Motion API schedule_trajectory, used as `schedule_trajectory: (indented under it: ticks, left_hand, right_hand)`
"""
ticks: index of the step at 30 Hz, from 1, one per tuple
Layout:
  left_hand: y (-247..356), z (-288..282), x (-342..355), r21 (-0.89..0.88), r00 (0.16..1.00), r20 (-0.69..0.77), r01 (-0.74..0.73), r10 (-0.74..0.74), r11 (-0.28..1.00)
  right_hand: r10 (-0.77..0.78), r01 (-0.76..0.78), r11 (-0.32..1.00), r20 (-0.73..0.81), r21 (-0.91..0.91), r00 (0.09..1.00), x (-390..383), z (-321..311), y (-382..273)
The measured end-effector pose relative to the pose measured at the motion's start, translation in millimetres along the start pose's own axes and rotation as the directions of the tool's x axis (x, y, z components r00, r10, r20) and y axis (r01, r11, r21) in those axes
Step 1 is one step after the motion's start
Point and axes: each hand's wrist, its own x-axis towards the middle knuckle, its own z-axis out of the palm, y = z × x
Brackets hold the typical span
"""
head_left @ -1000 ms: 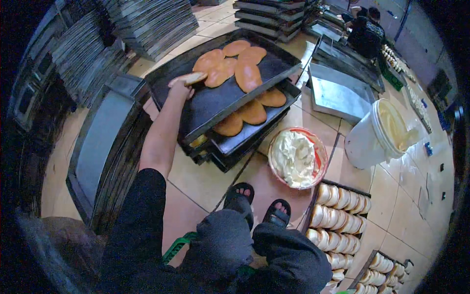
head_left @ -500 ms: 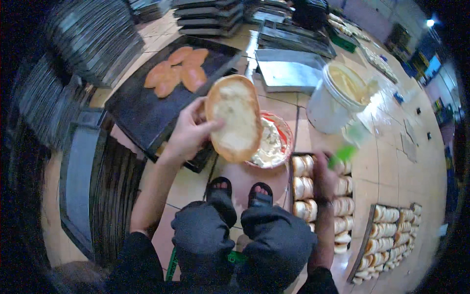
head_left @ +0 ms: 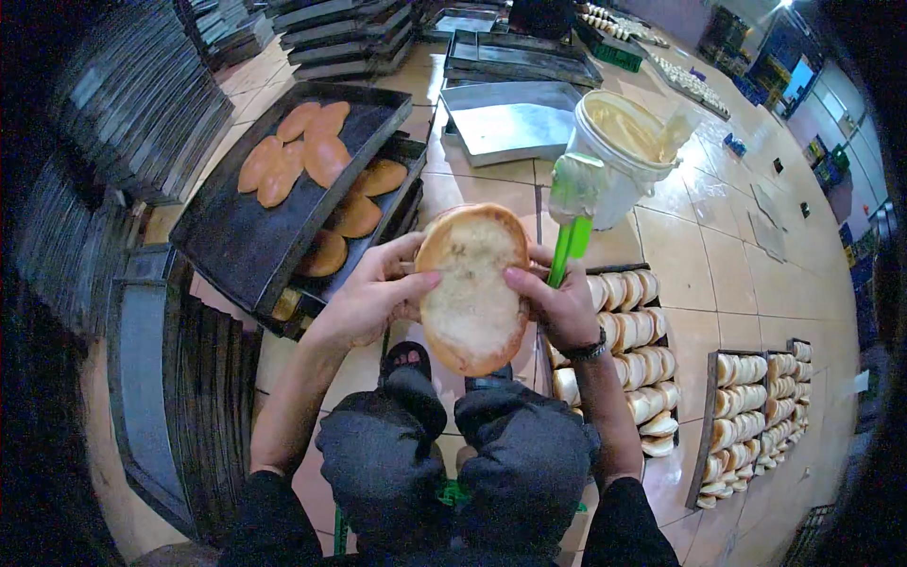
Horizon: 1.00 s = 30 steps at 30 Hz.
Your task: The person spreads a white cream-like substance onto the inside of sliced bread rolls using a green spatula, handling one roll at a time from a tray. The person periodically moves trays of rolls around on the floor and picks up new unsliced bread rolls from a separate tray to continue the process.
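Observation:
In front of my knees I hold an oval bread roll [head_left: 472,293] with its pale underside facing me. My left hand [head_left: 370,291] is closed on its left edge, thumb pressed on the face. On the opposite edge, the thumb of my right hand [head_left: 559,307] pinches the roll. That same right hand also grips a green spatula [head_left: 573,236], blade up and smeared with cream. The bowl of white cream is hidden from view, apparently behind the roll and hands.
Left, a black baking tray [head_left: 222,203] bears several glossy rolls [head_left: 279,165], with more on a tray beneath. A white bucket [head_left: 619,161] stands ahead right. Trays of filled rolls [head_left: 628,331] lie to the right. Stacked trays [head_left: 142,104] rise at far left.
My right hand has swung in from the right with the spatula and now grips the roll too. The roll has come lower and nearer to me. The view has shifted, and the cream bowl has dropped from sight.

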Motion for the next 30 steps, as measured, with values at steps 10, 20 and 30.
schedule_trajectory:
  ticks: [10,20,30]
  left_hand:
    - [-35.1,-38.6,-3.6,-0.664,0.940,0.153,0.325,-0.304,0.673]
    - [-109.3,-114.0,-71.8,-0.541,0.969,-0.240,-0.086,-0.056,0.837]
    - [-154.5,-127.1,-81.1,-0.645,0.901,-0.410,-0.174,-0.144,0.744]
  right_hand:
    - [0.248,-0.448,0.832,0.503,0.327,0.828,19.8,-14.7,22.2]
    - [-0.218,0.259,0.272,0.203,-0.927,0.955,132.5,-88.5,142.8]
    - [0.029,0.052,-0.136,0.048,-0.989,0.998,179.1,-112.7,254.9]
